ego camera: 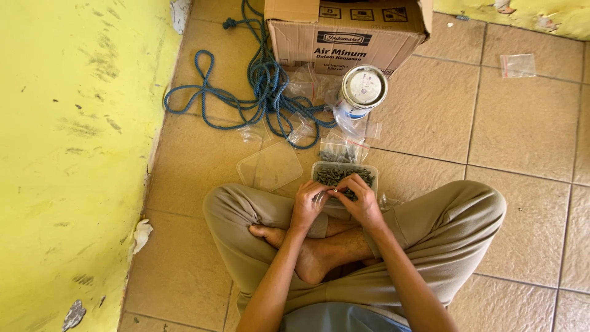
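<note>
Left hand (307, 203) and right hand (362, 200) pinch 1 small screw (332, 192) together, fingers narrow, over tub (344, 175) of screws before crossed legs. Risk: screw slips, rolls across floor tiles (522, 123); knee nudges tub.

Home: tiled floor (522, 129), painted wall (74, 154)

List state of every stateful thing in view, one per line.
Plastic tub: open, holds dark screws.
Clear lid: off, flat on the floor beside the tub.
Cardboard box: top flaps open.
Tin can: lid on.
Blue rope: loose, tangled.
Left hand: fingers pinched on a small clear bag.
Right hand: pinching a small screw.
</note>
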